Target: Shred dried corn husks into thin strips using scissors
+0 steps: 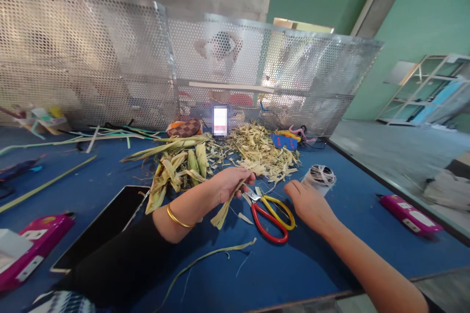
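Head view: the husk strip is pinched in the left hand above the desk's middle, beside scissors with 1 red and 1 yellow handle; the right hand curls near the spool, its grip impossible to tell; shredded husks lie farther toward the far edge

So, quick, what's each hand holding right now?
Left hand: closed, holding a husk strip.
Right hand: fingers curled beside the string spool; grip can't be told.
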{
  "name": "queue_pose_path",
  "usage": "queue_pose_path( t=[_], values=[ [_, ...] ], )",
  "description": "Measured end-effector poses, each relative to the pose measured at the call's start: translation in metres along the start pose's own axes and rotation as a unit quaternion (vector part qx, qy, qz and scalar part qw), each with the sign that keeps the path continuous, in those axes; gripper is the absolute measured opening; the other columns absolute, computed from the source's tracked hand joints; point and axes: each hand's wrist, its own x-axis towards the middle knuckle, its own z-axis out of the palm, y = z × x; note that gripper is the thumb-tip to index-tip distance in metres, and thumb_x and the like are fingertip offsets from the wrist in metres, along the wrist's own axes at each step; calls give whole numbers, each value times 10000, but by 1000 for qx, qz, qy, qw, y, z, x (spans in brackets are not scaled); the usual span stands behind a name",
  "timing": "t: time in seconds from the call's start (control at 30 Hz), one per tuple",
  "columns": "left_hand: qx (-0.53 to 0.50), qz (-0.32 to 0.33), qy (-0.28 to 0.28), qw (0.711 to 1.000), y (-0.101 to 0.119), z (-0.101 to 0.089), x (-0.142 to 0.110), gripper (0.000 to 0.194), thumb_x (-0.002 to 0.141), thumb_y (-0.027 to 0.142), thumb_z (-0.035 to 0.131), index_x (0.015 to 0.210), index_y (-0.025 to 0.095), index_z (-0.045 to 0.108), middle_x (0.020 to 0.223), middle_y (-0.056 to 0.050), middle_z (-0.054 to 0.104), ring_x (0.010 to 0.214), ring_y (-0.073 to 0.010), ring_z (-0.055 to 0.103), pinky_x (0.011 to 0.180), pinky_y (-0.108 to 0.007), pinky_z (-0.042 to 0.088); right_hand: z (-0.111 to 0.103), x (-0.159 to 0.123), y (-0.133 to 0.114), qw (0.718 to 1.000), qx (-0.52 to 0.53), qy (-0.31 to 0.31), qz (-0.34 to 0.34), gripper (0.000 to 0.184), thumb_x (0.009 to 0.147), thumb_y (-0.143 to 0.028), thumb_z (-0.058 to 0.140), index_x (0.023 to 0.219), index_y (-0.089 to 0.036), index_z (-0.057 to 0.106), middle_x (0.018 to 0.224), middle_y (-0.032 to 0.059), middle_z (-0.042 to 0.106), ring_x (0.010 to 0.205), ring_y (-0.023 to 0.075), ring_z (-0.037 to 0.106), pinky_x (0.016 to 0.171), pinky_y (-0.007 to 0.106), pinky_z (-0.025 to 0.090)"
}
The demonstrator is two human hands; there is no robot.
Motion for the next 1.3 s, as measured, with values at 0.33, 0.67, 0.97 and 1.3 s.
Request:
queue_pose_path(
  t=[0.33,0.67,0.97,1.3],
  values=[
    [-202,-140,-113,963,-21,11,10,122,722,236,578,662,145,522,741,-53,662,558,-101,549,390,-174,224,-33,5,-79,962,134,84,-222,278,929,-120,339,828,-130,598,791,80,598,789,191,539,827,340,415],
    [-243,-181,-87,949,-18,6,14,201,831,113,443,638,118,499,486,39,430,368,-24,288,347,-128,142,-31,1,-92,963,214,55,-151,186,907,-133,388,925,-170,569,959,79,621,821,183,576,769,311,453],
    [-243,-136,-35,960,-22,-8,23,213,856,133,463,651,104,512,525,38,407,379,-13,262,347,-124,139,-31,-9,-59,968,167,-151,108,313,796,-120,487,1105,-117,540,950,127,617,868,244,599,742,324,449],
    [-232,-110,-18,966,-21,-6,21,210,846,93,444,651,97,522,533,41,391,387,-11,272,353,-126,149,-56,-44,-9,821,411,-285,277,578,694,-230,600,1258,-162,495,831,52,673,687,190,617,614,269,440]
  ],
)
